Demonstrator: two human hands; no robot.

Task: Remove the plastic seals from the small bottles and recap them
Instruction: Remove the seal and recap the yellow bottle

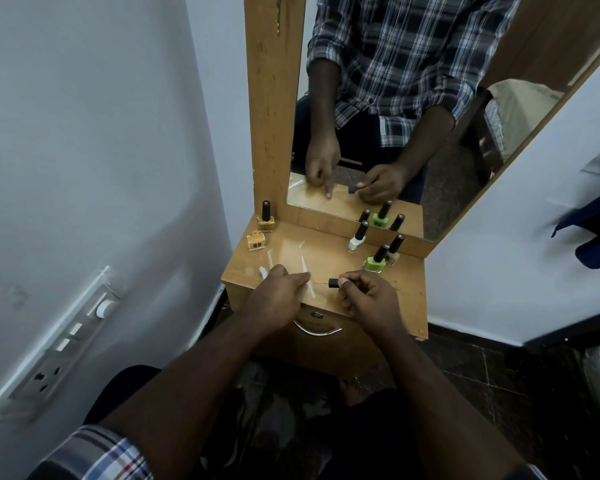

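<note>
My right hand (pixel 368 296) pinches a black cap (pixel 333 282) whose thin brush stem points left, yellow at its tip. My left hand (pixel 279 289) rests on the wooden table top (pixel 326 254) with fingers curled and the index finger pointing toward the brush. An open yellow bottle (pixel 256 241) without its cap stands at the back left, beside a capped yellow bottle (pixel 266 220). Clear plastic seal pieces (pixel 302 258) lie on the table middle. At the back right stand a capped white bottle (pixel 357 239), a green bottle (pixel 375 262) and a pale bottle (pixel 394 252).
A mirror (pixel 395 116) in a wooden frame rises behind the table and reflects my hands and the bottles. A drawer with a metal handle (pixel 317 329) sits under the table top. A wall with a switch panel (pixel 66 341) is on the left.
</note>
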